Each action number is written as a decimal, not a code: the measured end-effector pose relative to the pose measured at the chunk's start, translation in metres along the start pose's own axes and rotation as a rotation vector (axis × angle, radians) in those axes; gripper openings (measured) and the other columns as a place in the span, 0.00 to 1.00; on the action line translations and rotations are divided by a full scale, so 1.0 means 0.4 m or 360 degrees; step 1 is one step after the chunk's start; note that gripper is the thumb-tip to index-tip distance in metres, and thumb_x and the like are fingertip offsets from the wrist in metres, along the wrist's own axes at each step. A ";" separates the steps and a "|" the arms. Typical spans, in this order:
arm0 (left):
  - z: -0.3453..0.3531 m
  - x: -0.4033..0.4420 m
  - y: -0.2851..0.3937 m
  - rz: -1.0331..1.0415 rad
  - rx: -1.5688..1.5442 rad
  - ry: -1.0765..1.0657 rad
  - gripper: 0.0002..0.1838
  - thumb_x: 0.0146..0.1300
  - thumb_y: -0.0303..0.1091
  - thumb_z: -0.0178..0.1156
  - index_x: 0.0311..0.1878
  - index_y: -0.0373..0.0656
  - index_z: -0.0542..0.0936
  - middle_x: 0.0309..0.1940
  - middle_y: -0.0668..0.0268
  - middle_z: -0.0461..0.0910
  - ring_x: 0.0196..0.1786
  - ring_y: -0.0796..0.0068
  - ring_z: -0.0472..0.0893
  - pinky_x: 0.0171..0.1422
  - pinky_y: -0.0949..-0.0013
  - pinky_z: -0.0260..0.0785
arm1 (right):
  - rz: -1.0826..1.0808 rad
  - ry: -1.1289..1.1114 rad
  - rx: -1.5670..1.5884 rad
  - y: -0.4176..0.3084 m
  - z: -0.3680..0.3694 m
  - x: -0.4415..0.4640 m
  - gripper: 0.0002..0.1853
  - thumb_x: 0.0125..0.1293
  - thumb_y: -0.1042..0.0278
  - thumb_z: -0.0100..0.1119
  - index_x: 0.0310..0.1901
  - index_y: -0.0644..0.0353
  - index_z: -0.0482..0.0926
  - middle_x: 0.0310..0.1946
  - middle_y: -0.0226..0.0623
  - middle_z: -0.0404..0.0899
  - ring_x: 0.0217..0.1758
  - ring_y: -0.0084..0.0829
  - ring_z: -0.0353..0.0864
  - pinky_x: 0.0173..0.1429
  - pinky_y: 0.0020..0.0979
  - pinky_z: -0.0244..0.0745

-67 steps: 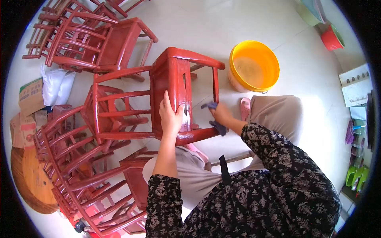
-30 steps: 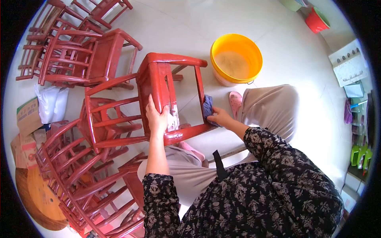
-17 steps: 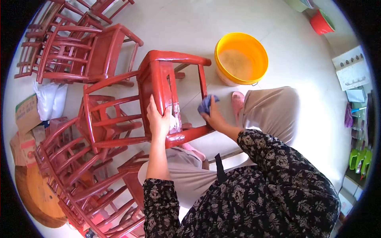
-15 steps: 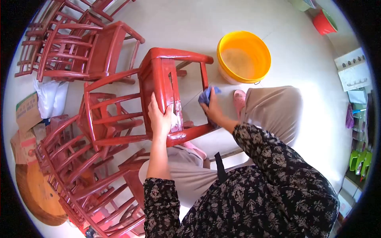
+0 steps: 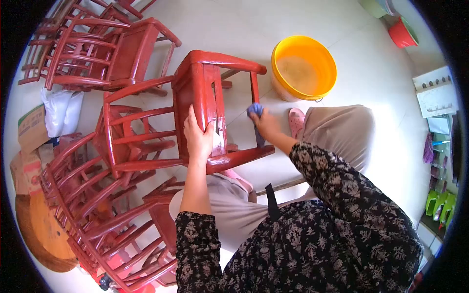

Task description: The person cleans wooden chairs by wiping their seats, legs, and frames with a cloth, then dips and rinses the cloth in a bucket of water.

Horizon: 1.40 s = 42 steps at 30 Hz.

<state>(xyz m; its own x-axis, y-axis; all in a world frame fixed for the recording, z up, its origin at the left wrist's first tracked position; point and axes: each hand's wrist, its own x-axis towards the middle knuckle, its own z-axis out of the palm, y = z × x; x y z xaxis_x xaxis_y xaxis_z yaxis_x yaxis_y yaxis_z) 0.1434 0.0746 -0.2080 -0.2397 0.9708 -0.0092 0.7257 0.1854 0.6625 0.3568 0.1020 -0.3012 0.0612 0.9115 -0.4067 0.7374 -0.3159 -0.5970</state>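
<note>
A red wooden chair [image 5: 183,100] lies tipped in front of me, its seat edge and legs turned towards my right. My left hand [image 5: 199,138] grips the edge of the seat, thumb on one side and fingers on the other. In my right hand [image 5: 267,125] is a bunched blue cloth [image 5: 254,110], pressed against the rung between the chair's legs. The lower part of that rung shows below the hand. Part of the cloth is hidden by my fingers.
A yellow bucket [image 5: 278,73] with cloudy water stands beyond my right hand. More red chairs [image 5: 132,53] crowd the left side, near white plastic bags [image 5: 63,112] and a round wooden board [image 5: 49,229]. A red basin [image 5: 401,34] and shelf goods line the right.
My right hand with the cloth has shifted slightly along the rung. The chair's near leg end sits a little higher and further right in view. My left hand keeps its hold.
</note>
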 end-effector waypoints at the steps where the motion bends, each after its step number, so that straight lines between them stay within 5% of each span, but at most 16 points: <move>1: 0.001 0.001 0.003 -0.0010 -0.0008 0.0002 0.42 0.51 0.33 0.62 0.69 0.50 0.53 0.59 0.50 0.63 0.59 0.45 0.65 0.62 0.51 0.60 | -0.0055 -0.0023 -0.0014 0.011 -0.003 -0.040 0.28 0.62 0.42 0.49 0.43 0.66 0.70 0.32 0.59 0.78 0.38 0.55 0.78 0.40 0.47 0.72; 3: -0.001 -0.002 0.007 0.0021 -0.0019 0.0029 0.42 0.51 0.33 0.62 0.69 0.50 0.53 0.59 0.50 0.63 0.59 0.45 0.65 0.62 0.51 0.60 | -0.0186 -0.0234 0.0032 0.017 -0.040 -0.125 0.27 0.62 0.43 0.50 0.40 0.66 0.73 0.31 0.57 0.79 0.36 0.53 0.79 0.40 0.46 0.72; 5: -0.003 -0.003 0.017 0.0040 0.0065 0.0077 0.39 0.52 0.29 0.64 0.67 0.40 0.57 0.54 0.46 0.67 0.56 0.48 0.69 0.62 0.56 0.61 | -0.0309 -0.0446 0.0084 0.037 -0.063 -0.141 0.26 0.61 0.44 0.52 0.38 0.65 0.76 0.31 0.55 0.79 0.34 0.51 0.79 0.40 0.44 0.72; 7: 0.002 -0.002 0.009 0.0031 0.0030 0.0053 0.40 0.52 0.31 0.63 0.68 0.45 0.55 0.56 0.48 0.65 0.57 0.46 0.67 0.62 0.53 0.61 | -0.0181 -0.1040 -0.0122 0.051 -0.075 -0.107 0.24 0.60 0.45 0.54 0.35 0.63 0.80 0.28 0.49 0.80 0.31 0.44 0.79 0.40 0.40 0.73; 11: -0.005 -0.004 0.017 -0.0047 -0.0020 0.0007 0.41 0.52 0.34 0.63 0.68 0.49 0.54 0.58 0.49 0.63 0.58 0.44 0.65 0.62 0.51 0.60 | -0.0184 -0.1187 0.0019 0.089 -0.098 -0.095 0.22 0.59 0.47 0.57 0.38 0.62 0.79 0.27 0.42 0.80 0.30 0.35 0.79 0.39 0.36 0.73; 18: 0.001 0.002 -0.006 0.0080 -0.0023 0.0039 0.40 0.52 0.34 0.63 0.68 0.48 0.55 0.57 0.47 0.64 0.58 0.44 0.66 0.62 0.51 0.60 | -0.0467 -0.1003 -0.0081 0.175 -0.056 -0.067 0.26 0.57 0.47 0.60 0.46 0.63 0.75 0.31 0.48 0.80 0.33 0.42 0.80 0.40 0.39 0.73; 25: 0.000 0.000 0.003 0.0030 -0.0066 0.0036 0.41 0.52 0.34 0.63 0.68 0.49 0.55 0.57 0.48 0.64 0.58 0.45 0.66 0.61 0.52 0.61 | -0.0557 -0.0767 -0.0542 0.252 -0.098 -0.030 0.20 0.53 0.57 0.63 0.40 0.65 0.77 0.31 0.53 0.79 0.36 0.47 0.80 0.42 0.41 0.73; 27: -0.005 -0.001 0.016 -0.0003 0.0023 0.0049 0.39 0.53 0.30 0.64 0.67 0.40 0.57 0.55 0.45 0.67 0.58 0.50 0.69 0.63 0.58 0.61 | -0.0414 -0.0480 0.0025 0.160 -0.093 -0.060 0.15 0.53 0.62 0.61 0.35 0.66 0.77 0.31 0.54 0.78 0.36 0.49 0.79 0.40 0.42 0.73; 32: -0.005 -0.001 0.008 0.0014 -0.0024 0.0012 0.40 0.52 0.34 0.63 0.68 0.48 0.55 0.57 0.48 0.64 0.58 0.47 0.66 0.61 0.52 0.61 | -0.0496 -0.0593 -0.0094 0.080 -0.055 -0.173 0.22 0.62 0.57 0.53 0.56 0.52 0.64 0.38 0.52 0.78 0.44 0.49 0.77 0.49 0.47 0.69; 37: 0.000 0.000 0.007 0.0007 -0.0025 0.0013 0.40 0.52 0.34 0.63 0.68 0.48 0.55 0.57 0.48 0.64 0.59 0.46 0.66 0.62 0.53 0.61 | -0.0582 -0.0736 -0.0628 0.112 -0.121 -0.084 0.20 0.62 0.57 0.52 0.54 0.54 0.67 0.37 0.49 0.79 0.42 0.50 0.79 0.48 0.43 0.71; 39: 0.002 0.003 -0.003 -0.0019 -0.0057 -0.0002 0.40 0.52 0.35 0.63 0.68 0.47 0.55 0.57 0.48 0.64 0.59 0.46 0.65 0.62 0.53 0.61 | 0.0063 -0.0368 0.0047 0.142 -0.121 -0.053 0.21 0.63 0.55 0.50 0.52 0.60 0.68 0.36 0.49 0.79 0.39 0.42 0.80 0.45 0.42 0.72; 42: -0.001 -0.002 0.002 0.0004 -0.0031 0.0022 0.40 0.52 0.35 0.63 0.68 0.47 0.55 0.57 0.48 0.64 0.58 0.46 0.65 0.62 0.52 0.61 | -0.0127 -0.0395 0.0161 0.142 -0.050 -0.106 0.24 0.63 0.54 0.50 0.54 0.63 0.67 0.38 0.51 0.78 0.40 0.43 0.80 0.47 0.42 0.72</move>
<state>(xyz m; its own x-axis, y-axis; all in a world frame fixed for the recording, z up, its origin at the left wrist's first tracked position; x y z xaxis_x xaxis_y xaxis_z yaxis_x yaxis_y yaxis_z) 0.1438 0.0740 -0.2073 -0.2467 0.9691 0.0025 0.7136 0.1799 0.6771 0.4096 0.0505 -0.3041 -0.1699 0.8461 -0.5052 0.6616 -0.2820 -0.6948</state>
